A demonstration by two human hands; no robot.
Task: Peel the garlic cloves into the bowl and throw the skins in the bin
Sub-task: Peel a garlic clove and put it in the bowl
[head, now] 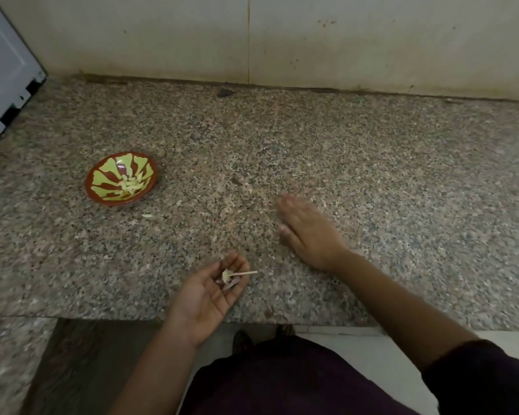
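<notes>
Desk [402, 163]: speckled granite, its far edge against a stained pale wall [282, 40].
Appliance [3, 70]: white with chipped black trim, at the desk's far left corner.
Right hand [307, 232]: palm down on the desk right of centre, fingers [288, 202] straight and released, grasping nothing; blurred.
Left hand [210, 292]: palm up over the desk's near edge, fingers [235, 260] loosely cupped, not clenched.
Bowl [102, 178]: red-brown with green patches, on the left part of the desk, well apart from both hands.
Garlic cloves [131, 184]: peeled, pale, heaped inside the bowl.
Garlic skins [229, 280]: lying in the cupped left hand with a thin pale stalk [246, 273] jutting out.
Stray pale piece [147, 216]: on the desk just beside the bowl's near side; clove or skin, cannot tell.
</notes>
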